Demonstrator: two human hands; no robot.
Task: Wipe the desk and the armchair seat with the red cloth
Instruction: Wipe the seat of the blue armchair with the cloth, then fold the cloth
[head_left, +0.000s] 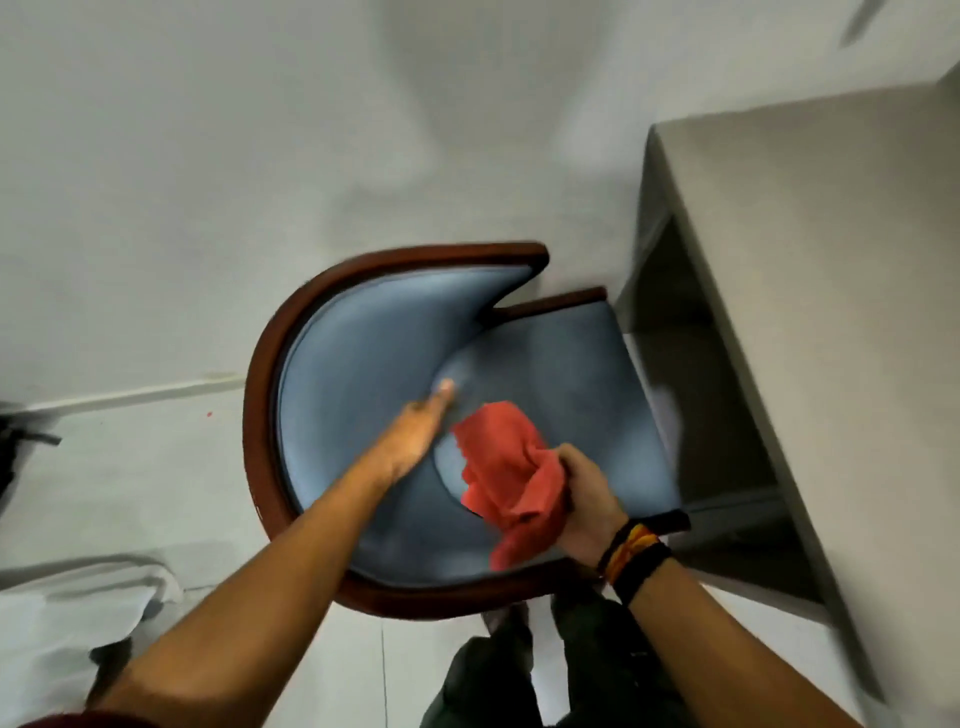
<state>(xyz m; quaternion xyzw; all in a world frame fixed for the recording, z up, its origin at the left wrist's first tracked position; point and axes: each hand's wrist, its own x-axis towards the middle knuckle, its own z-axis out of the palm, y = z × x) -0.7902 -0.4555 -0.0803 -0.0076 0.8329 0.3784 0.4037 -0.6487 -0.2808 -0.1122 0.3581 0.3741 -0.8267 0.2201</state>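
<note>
A blue upholstered armchair with a dark wooden rim stands below me, its seat facing right toward the desk. My right hand grips a bunched red cloth that hangs just above the near part of the seat. My left hand reaches out flat over the inner backrest, fingers stretched toward the seat's back corner, holding nothing. The picture is blurred by motion.
The grey-beige desk fills the right side, with a dark opening under its top next to the chair. White bedding lies at the lower left. A white wall is behind the chair. My legs stand by the chair's rim.
</note>
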